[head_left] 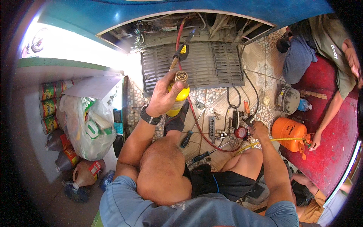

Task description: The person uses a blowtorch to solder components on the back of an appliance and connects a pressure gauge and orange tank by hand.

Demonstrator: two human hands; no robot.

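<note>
My left hand (164, 96) is wrapped around a yellow gas cylinder (174, 107) with a brass-coloured top, held raised in front of my knee. Just beyond the fingers is a black torch head (183, 53) with a yellow label; whether it touches the hand or the cylinder I cannot tell. Down at the right, my right hand (259, 130) is closed beside a red-rimmed pressure gauge (241, 132). A dark piece juts from its fingers, too small to name. From the gauge area a red hose (200, 126) curves up toward the opened blue machine.
Ahead lies a slatted grille panel (193, 68). Screwdrivers (204, 156) and a flaring bar (211, 128) lie on the floor. At right, a co-worker's hand (315, 142) touches the valve of an orange gas cylinder (288, 129). Plastic bags (89, 128) and bottles stand left.
</note>
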